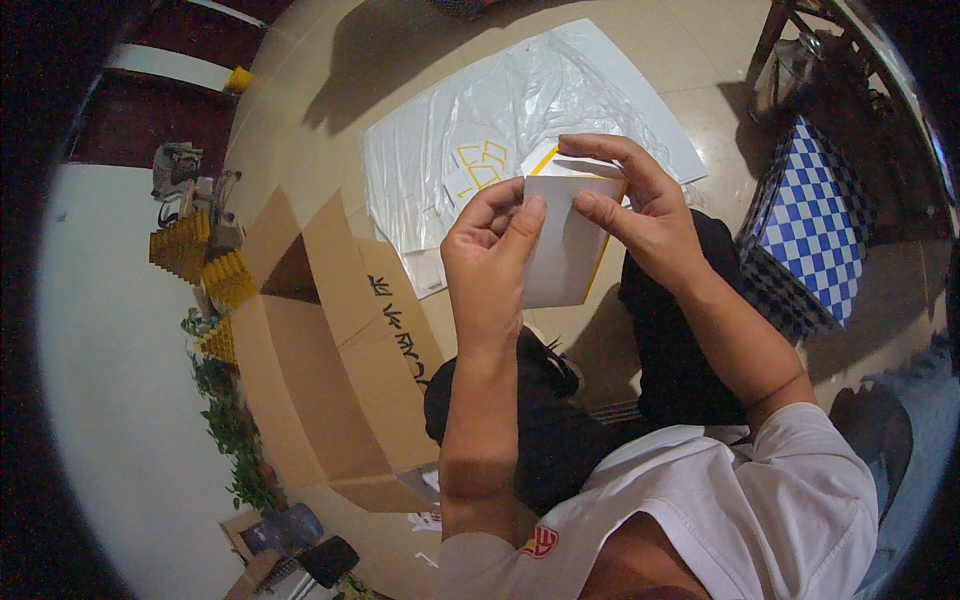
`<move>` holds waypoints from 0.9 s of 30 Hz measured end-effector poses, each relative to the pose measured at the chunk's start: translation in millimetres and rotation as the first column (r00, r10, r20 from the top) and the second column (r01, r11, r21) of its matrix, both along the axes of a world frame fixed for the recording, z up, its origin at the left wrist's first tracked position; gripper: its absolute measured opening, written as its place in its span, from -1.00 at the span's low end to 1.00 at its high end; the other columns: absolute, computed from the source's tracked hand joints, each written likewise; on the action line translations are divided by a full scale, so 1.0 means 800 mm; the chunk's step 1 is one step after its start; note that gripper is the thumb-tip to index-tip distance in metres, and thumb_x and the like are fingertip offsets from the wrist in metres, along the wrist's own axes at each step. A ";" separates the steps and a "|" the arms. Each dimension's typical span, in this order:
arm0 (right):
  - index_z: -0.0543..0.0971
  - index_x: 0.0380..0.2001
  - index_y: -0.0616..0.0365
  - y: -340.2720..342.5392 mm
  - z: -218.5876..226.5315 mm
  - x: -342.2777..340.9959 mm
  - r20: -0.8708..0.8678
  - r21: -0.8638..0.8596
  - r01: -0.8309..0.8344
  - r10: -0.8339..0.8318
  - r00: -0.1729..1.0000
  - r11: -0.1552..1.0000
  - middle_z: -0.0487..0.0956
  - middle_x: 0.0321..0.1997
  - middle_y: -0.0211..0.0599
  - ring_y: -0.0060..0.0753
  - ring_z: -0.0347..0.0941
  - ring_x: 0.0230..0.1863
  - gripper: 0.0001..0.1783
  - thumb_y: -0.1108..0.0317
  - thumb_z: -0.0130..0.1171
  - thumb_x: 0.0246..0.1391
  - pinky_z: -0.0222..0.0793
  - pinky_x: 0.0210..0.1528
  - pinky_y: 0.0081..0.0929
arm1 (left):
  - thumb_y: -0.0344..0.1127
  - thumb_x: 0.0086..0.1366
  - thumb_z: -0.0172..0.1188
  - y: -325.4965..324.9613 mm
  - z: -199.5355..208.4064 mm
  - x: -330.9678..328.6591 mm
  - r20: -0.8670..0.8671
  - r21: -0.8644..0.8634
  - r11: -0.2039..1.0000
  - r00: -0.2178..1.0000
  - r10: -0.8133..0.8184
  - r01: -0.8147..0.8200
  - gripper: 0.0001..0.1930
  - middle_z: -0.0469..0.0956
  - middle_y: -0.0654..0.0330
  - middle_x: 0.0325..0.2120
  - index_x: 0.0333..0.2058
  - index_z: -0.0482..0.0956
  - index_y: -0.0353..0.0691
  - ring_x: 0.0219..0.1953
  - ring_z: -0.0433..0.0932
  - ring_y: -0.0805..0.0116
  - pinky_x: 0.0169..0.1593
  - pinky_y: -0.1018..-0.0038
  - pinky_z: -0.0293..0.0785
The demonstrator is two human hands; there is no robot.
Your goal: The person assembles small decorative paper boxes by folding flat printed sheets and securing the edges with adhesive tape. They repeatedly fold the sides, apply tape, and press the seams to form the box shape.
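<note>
In front of me, above my knees, I hold up a small white card box [562, 240] with yellow edges. Its upper end gapes, and pale flaps show there. My left hand [492, 245] grips the box's left side, thumb on the near face and fingers curled at the edge. At the upper right, my right hand [655, 215] has its thumb against the near face and its fingers reaching over the top. Beyond the hands, several flat white pieces with yellow edges [482, 165] lie on a plastic-covered white board [420, 150] on the floor.
A large cardboard carton [320, 400] stands with its flaps up by my left leg. To the right is a blue-and-white checkered box [810, 225]. Green leafy plants [235, 440] line the left wall. Blue fabric [915, 440] sits at the lower right.
</note>
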State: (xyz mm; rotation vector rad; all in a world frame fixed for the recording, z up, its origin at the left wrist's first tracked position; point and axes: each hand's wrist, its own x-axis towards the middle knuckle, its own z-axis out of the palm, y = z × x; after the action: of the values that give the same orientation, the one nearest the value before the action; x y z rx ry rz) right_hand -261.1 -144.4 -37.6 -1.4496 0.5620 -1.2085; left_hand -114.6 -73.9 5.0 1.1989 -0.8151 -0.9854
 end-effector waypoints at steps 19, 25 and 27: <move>0.62 -0.22 0.08 0.000 0.009 -0.004 -0.037 -0.156 0.097 -0.104 0.994 0.983 0.54 -0.08 -0.29 -0.30 0.36 0.09 -0.75 0.39 0.31 -0.04 0.22 0.18 -0.37 | -0.39 0.26 0.23 -0.002 0.002 -0.017 0.155 -0.043 0.995 0.983 0.096 -0.091 -0.78 0.58 0.19 -0.32 -0.16 0.54 -0.37 -0.30 0.52 0.54 -0.21 0.62 0.45; 0.64 -0.34 0.12 -0.003 0.002 0.001 0.047 -0.069 0.121 -0.118 0.992 0.990 0.56 -0.12 -0.28 -0.34 0.43 0.01 -0.84 0.46 0.32 -0.07 0.29 0.11 -0.41 | -0.44 0.28 0.19 -0.002 0.002 -0.022 0.134 -0.027 0.998 0.989 0.067 -0.064 -0.80 0.56 0.21 -0.33 -0.16 0.53 -0.40 -0.31 0.50 0.59 -0.24 0.66 0.42; 0.64 -0.35 0.15 -0.002 0.003 0.000 0.040 -0.093 0.134 -0.131 0.991 0.987 0.56 -0.12 -0.27 -0.34 0.43 0.02 -0.86 0.45 0.32 -0.07 0.29 0.12 -0.40 | -0.44 0.28 0.19 -0.001 0.003 -0.022 0.124 -0.013 0.998 0.991 0.056 -0.054 -0.79 0.57 0.21 -0.33 -0.15 0.53 -0.40 -0.31 0.50 0.59 -0.25 0.66 0.42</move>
State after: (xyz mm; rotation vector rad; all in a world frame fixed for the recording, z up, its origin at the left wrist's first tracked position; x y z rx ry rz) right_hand -260.8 -146.2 -34.9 -1.4884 0.5920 -1.3782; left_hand -132.1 -74.4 7.2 1.2779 -0.8793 -0.8673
